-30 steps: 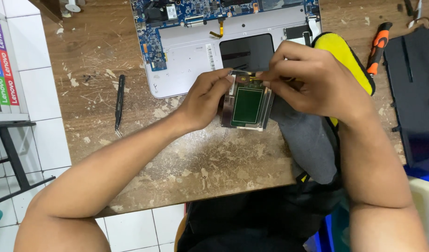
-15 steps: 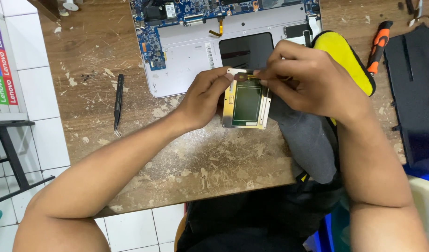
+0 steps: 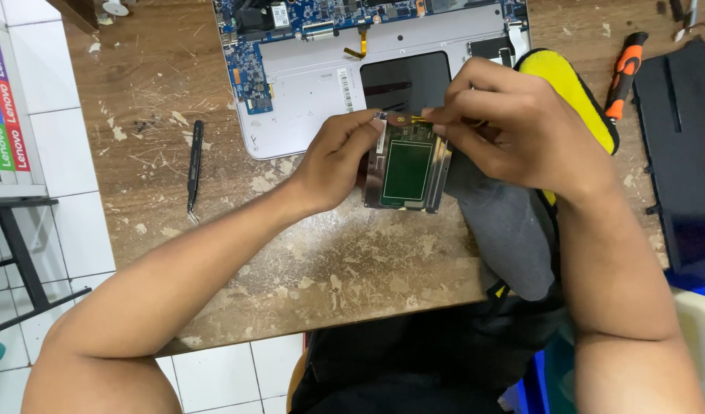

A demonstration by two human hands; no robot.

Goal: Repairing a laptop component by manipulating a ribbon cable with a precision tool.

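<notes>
While you hold the small rectangular trackpad module with its green circuit face and metal frame [image 3: 407,165] above the worn wooden workbench [image 3: 322,261], your left hand [image 3: 333,157] grips its left edge and your right hand [image 3: 513,126] pinches the thin orange flex strip at its top edge [image 3: 408,119]. Keep that pinch light and close to the connector, it seems wise, and steady the frame with the left thumb so the strip does not crease. Just behind lies the opened silver laptop base with blue circuit board [image 3: 322,69], its dark trackpad bay empty [image 3: 405,80]. Black tweezers [image 3: 194,165] rest to the left, an orange-handled screwdriver [image 3: 625,73] to the right.
</notes>
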